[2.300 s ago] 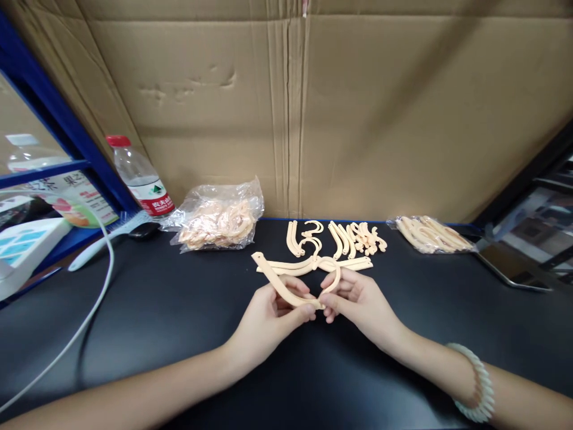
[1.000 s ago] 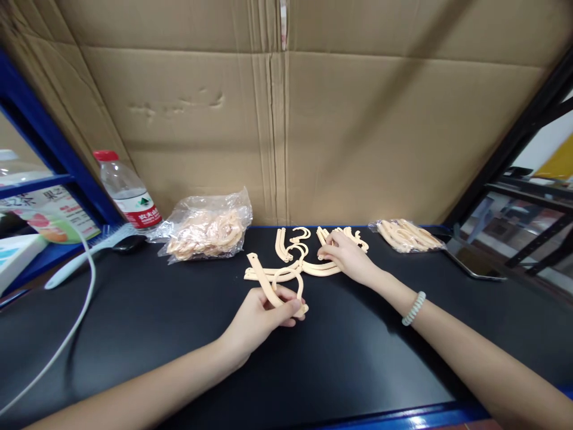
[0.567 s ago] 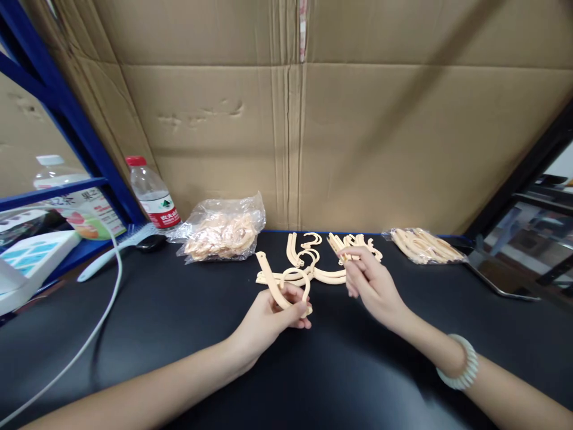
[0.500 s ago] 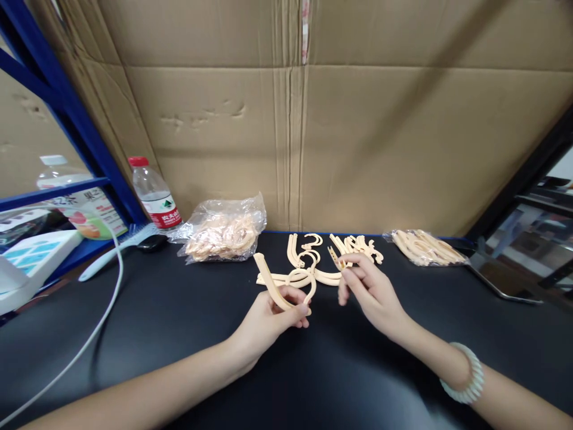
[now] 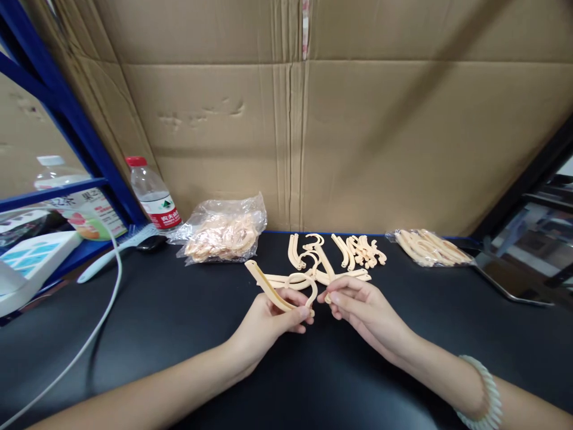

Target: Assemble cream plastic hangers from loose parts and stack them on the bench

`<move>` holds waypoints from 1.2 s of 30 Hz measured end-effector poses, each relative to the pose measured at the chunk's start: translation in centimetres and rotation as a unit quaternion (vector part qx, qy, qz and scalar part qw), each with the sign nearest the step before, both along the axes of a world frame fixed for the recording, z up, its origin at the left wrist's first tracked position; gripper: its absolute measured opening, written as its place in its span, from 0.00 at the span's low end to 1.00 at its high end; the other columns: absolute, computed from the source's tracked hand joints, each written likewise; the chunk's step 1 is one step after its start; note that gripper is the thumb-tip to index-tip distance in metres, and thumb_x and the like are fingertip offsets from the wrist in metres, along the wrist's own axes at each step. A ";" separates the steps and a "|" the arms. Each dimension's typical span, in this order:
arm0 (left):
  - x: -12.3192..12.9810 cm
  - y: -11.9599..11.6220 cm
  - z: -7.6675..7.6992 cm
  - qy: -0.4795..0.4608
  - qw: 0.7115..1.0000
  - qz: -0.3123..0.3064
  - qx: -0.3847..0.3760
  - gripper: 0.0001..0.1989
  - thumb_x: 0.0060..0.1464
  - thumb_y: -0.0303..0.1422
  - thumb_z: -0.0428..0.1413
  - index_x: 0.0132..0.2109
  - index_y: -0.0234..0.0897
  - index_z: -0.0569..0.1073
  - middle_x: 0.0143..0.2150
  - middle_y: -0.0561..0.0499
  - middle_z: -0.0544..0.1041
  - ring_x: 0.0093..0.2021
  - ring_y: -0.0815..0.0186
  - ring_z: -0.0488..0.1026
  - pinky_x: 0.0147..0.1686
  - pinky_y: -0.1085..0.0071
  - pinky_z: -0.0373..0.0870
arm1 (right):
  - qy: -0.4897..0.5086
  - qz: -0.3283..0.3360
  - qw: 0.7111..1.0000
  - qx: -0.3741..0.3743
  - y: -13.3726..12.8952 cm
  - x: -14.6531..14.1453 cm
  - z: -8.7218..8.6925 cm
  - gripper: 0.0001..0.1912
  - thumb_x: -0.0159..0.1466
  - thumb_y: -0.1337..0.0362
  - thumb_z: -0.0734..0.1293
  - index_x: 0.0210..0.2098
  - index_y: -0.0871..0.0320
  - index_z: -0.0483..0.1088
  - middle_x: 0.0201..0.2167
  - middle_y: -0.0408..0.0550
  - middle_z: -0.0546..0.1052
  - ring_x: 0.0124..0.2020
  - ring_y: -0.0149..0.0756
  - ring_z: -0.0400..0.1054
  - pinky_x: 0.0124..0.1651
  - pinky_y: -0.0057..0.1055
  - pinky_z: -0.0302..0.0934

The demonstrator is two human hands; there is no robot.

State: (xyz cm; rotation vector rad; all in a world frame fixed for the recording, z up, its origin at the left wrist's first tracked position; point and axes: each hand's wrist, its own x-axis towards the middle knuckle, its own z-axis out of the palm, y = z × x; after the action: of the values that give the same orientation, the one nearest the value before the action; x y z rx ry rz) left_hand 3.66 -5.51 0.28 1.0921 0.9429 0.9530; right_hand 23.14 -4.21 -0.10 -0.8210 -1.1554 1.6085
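Pinched in my left hand are a beige curved arm piece, slanting up to the left, and a beige hook that loops beside it. My right hand grips the lower end of another beige curved piece, which points up and slightly left. The two hands are close but apart. Behind them on the black table lie more beige parts: a pair of curved pieces, a loose hook and a pile of small pieces.
A clear bag of beige parts and a red-capped bottle stand at the back left. Another bag lies at the back right near a flat tablet-like object. A white cable crosses the left side.
My right hand has moved down and left towards my left hand, and its curved piece now shows upright at length. The left hand's piece has tilted slightly further left.
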 end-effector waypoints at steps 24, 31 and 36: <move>-0.1 0.5 -0.1 0.001 0.998 -0.019 0.051 0.07 0.40 0.31 0.67 0.27 0.35 0.78 0.28 0.52 0.77 0.32 0.66 0.72 0.37 0.72 0.67 | -0.100 0.059 0.988 0.103 0.1 -0.3 -1.5 0.10 0.56 0.57 0.72 0.34 0.57 0.75 0.28 0.44 0.75 0.28 0.33 0.69 0.38 0.32 0.65; -0.3 0.4 -0.2 -0.014 0.999 -0.033 0.034 0.07 0.40 0.29 0.68 0.27 0.35 0.77 0.28 0.53 0.78 0.32 0.68 0.72 0.36 0.74 0.66 | -0.101 0.059 0.986 0.119 0.1 -0.2 -1.0 0.09 0.58 0.58 0.71 0.35 0.57 0.75 0.28 0.44 0.75 0.29 0.33 0.69 0.37 0.32 0.66; -0.1 0.3 0.2 0.005 0.998 -0.033 0.045 0.06 0.39 0.29 0.68 0.26 0.35 0.78 0.27 0.52 0.77 0.30 0.67 0.72 0.34 0.73 0.67 | -0.101 0.073 0.985 0.115 -0.1 -0.1 -0.9 0.08 0.58 0.60 0.70 0.34 0.57 0.75 0.28 0.44 0.76 0.29 0.33 0.70 0.37 0.31 0.66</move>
State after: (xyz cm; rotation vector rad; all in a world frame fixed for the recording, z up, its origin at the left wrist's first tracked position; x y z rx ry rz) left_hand 3.54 -5.24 0.46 1.1966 0.8736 0.9449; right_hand 22.99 -4.28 -0.97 -0.7750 -1.5460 1.4981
